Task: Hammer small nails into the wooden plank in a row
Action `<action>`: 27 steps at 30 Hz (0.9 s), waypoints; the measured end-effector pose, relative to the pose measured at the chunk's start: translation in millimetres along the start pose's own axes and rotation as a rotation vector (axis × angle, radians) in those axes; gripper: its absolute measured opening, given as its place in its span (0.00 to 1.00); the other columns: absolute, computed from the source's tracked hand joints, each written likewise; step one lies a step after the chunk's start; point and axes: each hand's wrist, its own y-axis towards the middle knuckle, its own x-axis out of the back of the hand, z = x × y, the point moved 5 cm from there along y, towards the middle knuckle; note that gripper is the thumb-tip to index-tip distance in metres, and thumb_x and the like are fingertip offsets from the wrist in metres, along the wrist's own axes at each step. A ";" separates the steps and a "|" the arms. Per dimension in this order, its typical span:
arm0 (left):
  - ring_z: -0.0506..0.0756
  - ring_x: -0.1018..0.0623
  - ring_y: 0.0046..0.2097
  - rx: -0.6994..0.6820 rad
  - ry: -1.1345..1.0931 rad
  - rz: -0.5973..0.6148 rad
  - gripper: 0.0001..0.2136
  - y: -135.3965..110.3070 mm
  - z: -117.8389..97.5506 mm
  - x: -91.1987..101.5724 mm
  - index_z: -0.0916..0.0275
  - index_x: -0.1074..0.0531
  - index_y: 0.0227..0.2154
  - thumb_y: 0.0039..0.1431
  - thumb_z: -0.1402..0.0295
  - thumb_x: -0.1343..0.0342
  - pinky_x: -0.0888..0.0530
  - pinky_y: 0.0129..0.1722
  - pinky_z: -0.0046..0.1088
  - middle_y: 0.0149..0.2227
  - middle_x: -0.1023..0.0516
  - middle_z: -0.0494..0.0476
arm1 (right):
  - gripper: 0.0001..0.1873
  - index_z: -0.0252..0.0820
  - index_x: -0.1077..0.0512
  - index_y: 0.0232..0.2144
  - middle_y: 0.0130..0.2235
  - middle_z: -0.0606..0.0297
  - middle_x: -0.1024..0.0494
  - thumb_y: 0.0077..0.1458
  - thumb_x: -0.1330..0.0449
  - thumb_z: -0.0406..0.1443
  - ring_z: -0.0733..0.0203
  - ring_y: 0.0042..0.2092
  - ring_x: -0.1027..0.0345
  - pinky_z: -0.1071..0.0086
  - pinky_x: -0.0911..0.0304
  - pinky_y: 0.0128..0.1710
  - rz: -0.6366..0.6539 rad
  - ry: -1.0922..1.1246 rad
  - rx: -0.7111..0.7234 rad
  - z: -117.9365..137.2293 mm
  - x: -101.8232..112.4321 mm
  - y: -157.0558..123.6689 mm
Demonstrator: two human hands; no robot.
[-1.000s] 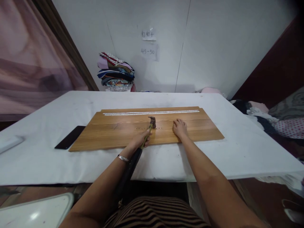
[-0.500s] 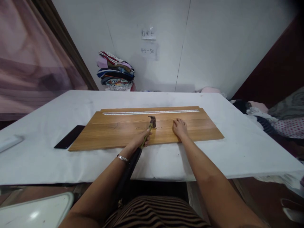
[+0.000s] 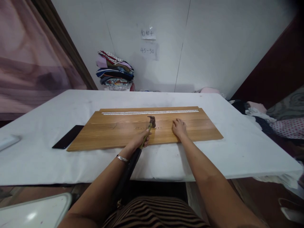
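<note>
A long wooden board (image 3: pixel 106 134) lies on a table covered in white (image 3: pixel 47 158). My left hand (image 3: pixel 140 141) is wrapped round the handle of a hammer (image 3: pixel 151 122), close to its head, and the head sits on the board over a row of small dark nails (image 3: pixel 142 128). The handle's dark lower part runs back under my forearm. My right hand (image 3: pixel 179 128) rests on the board to the right of the hammer head, fingers curled down onto the wood. A white measuring strip (image 3: pixel 149 112) runs along the board's far edge.
A black phone (image 3: pixel 67 141) lies on the table left of the board. A white object (image 3: pixel 8 141) sits at the table's left edge. Folded clothes (image 3: pixel 115 72) are stacked against the wall behind. More fabric is heaped at the right (image 3: pixel 282 122).
Hands and hammer stay where they were; only the view has shifted slightly.
</note>
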 end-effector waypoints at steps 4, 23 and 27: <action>0.45 0.40 0.15 0.015 0.000 -0.017 0.19 -1.7 -0.4 0.1 0.63 0.36 0.35 0.60 0.50 0.46 0.43 0.15 0.22 0.20 0.38 0.43 | 0.19 0.42 0.25 0.48 0.56 0.54 0.28 0.63 0.52 0.34 0.53 0.59 0.41 0.58 0.52 0.59 -0.001 0.003 0.003 -0.5 -0.6 0.2; 0.45 0.40 0.16 0.001 0.001 -0.014 0.20 5.0 7.8 4.6 0.61 0.36 0.36 0.59 0.47 0.47 0.45 0.15 0.22 0.20 0.38 0.42 | 0.20 0.41 0.26 0.51 0.59 0.53 0.29 0.64 0.53 0.34 0.52 0.61 0.41 0.58 0.52 0.60 0.020 -0.029 -0.007 1.2 -1.5 -0.3; 0.45 0.41 0.16 0.005 0.001 -0.030 0.21 6.3 9.3 4.7 0.61 0.36 0.35 0.57 0.46 0.46 0.45 0.16 0.22 0.19 0.38 0.42 | 0.20 0.41 0.25 0.51 0.60 0.54 0.30 0.64 0.53 0.35 0.52 0.61 0.42 0.58 0.53 0.60 0.018 -0.041 -0.001 0.4 -2.7 -0.3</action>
